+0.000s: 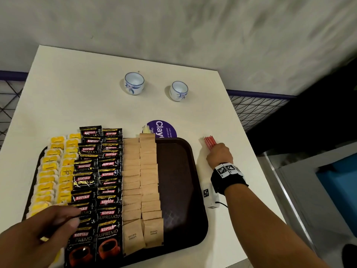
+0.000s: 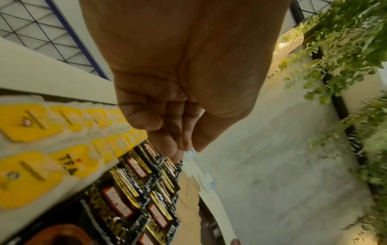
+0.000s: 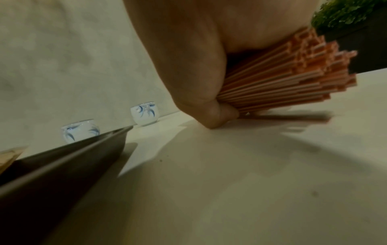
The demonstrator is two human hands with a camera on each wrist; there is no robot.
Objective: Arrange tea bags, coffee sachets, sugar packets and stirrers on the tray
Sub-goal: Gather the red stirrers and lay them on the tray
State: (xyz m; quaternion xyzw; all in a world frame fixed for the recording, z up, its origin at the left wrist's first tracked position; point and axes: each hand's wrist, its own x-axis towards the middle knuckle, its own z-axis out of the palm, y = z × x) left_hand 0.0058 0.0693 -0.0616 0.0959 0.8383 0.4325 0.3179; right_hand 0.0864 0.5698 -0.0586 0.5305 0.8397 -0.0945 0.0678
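Observation:
A dark brown tray [image 1: 179, 190] holds rows of yellow tea bags [image 1: 56, 171], black Kopiko coffee sachets [image 1: 100, 180] and tan brown-sugar packets [image 1: 141, 180]; its right strip is bare. On the table right of the tray, my right hand [image 1: 219, 153] grips a bundle of red stirrers [image 1: 209, 143], whose far ends fan out [image 3: 293, 74] just above the tabletop. My left hand [image 1: 58, 221] hovers over the tray's near left corner with fingers loosely curled [image 2: 167, 132], holding nothing, above the tea bags [image 2: 41, 132] and sachets [image 2: 130, 199].
Two white-and-blue cups [image 1: 133, 83] [image 1: 178, 90] stand at the back of the white table [image 1: 87, 93]. A purple round sticker [image 1: 164, 128] lies behind the tray. The table's right edge is near my right forearm; a wire-mesh rail [image 1: 257, 111] lies beyond.

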